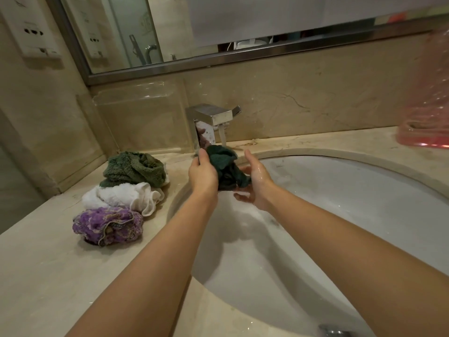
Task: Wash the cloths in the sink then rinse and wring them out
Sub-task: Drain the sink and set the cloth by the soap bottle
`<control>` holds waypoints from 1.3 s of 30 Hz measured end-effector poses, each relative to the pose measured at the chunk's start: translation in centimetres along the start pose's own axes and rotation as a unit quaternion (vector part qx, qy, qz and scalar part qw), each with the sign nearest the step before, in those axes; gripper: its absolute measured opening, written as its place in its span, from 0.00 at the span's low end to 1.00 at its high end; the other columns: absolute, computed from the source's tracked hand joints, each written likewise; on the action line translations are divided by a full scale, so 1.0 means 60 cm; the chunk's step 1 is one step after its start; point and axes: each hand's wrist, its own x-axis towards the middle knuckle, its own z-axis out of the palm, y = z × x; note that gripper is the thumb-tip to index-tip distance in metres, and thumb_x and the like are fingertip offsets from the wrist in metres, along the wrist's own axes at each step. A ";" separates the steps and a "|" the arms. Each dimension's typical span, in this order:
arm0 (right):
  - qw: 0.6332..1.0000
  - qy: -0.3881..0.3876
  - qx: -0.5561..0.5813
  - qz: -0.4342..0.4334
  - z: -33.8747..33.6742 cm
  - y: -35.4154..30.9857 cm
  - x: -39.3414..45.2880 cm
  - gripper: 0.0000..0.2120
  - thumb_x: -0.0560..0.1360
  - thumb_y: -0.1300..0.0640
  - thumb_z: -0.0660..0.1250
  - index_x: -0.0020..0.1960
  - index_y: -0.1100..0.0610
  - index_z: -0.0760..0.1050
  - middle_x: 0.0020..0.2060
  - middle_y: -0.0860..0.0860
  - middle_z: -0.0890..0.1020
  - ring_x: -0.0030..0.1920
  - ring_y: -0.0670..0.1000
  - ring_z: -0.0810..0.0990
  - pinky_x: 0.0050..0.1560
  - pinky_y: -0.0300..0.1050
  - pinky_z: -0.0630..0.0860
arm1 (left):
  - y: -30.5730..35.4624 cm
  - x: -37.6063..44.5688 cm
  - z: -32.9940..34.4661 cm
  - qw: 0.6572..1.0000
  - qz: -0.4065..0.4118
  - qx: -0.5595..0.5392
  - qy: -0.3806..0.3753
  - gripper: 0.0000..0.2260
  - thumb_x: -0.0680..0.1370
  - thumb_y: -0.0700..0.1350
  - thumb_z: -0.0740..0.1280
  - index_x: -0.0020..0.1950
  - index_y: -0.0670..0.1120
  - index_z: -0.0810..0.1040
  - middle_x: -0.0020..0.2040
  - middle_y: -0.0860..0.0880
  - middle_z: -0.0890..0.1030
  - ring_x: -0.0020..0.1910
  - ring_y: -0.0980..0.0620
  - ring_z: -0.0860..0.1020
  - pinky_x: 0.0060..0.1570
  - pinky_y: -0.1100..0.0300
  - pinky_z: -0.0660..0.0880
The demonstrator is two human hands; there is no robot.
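Right now: left hand point(202, 171) gripped dark cloth point(224, 166) under running tap point(211, 122), over far side of sink point(340, 215). Right hand point(255, 183) spread flat, cupping cloth from below. Green point(134, 170), white point(121, 197), purple point(108, 226) cloths sat on counter point(48, 276), left of sink.

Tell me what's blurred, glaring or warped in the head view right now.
Head view: pink container at right is smeared with blur; faucet glares; wide-angle bends the sink rim; arms shadow the basin; dark green cloth and both hands stay fairly sharp.
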 end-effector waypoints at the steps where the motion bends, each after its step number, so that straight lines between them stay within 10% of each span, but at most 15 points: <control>1: 0.999 -0.028 -0.006 0.016 -0.004 0.003 0.000 0.25 0.78 0.34 0.54 0.49 0.55 0.75 0.46 0.56 0.81 0.44 0.52 0.77 0.39 0.43 0.73 | 0.000 -0.001 0.000 1.000 -0.011 0.001 -0.008 0.20 0.84 0.56 0.51 0.67 0.46 0.72 0.61 0.42 0.78 0.59 0.42 0.77 0.59 0.47 0.76; 6: 0.998 0.007 0.051 -0.034 0.007 0.011 0.013 0.18 0.79 0.45 0.63 0.61 0.57 0.75 0.53 0.56 0.81 0.51 0.54 0.79 0.37 0.42 0.74 | -0.002 0.001 0.005 0.995 -0.052 0.062 -0.057 0.22 0.83 0.57 0.52 0.71 0.46 0.67 0.63 0.43 0.76 0.59 0.44 0.76 0.44 0.54 0.75; 13: 0.993 0.031 0.097 -0.066 -0.012 0.017 0.022 0.18 0.79 0.42 0.61 0.57 0.56 0.76 0.56 0.58 0.80 0.58 0.59 0.78 0.61 0.55 0.77 | -0.012 -0.002 0.011 0.985 -0.047 0.093 -0.136 0.21 0.78 0.56 0.65 0.68 0.50 0.66 0.60 0.47 0.77 0.60 0.44 0.75 0.58 0.42 0.75; 20: 0.994 -0.012 -0.015 -0.107 -0.003 0.013 0.014 0.11 0.78 0.52 0.66 0.58 0.53 0.79 0.48 0.52 0.82 0.48 0.49 0.79 0.45 0.43 0.73 | -0.012 0.008 -0.004 0.994 -0.058 0.032 -0.091 0.20 0.78 0.46 0.68 0.68 0.48 0.69 0.58 0.43 0.79 0.54 0.45 0.78 0.43 0.54 0.76; 30: 0.998 -0.029 0.020 -0.061 0.019 0.024 0.010 0.20 0.81 0.39 0.53 0.55 0.50 0.77 0.48 0.55 0.80 0.49 0.53 0.79 0.45 0.44 0.77 | -0.001 0.004 -0.005 0.998 -0.037 0.008 -0.041 0.16 0.76 0.54 0.70 0.59 0.47 0.78 0.48 0.45 0.83 0.37 0.51 0.78 0.26 0.64 0.69; 39: 0.995 -0.037 0.091 -0.009 0.029 0.020 0.005 0.18 0.77 0.40 0.62 0.56 0.52 0.77 0.52 0.54 0.82 0.51 0.53 0.79 0.45 0.48 0.77 | -0.013 -0.001 0.008 0.995 -0.023 0.058 -0.074 0.16 0.78 0.57 0.64 0.60 0.49 0.75 0.55 0.47 0.81 0.56 0.44 0.79 0.57 0.46 0.76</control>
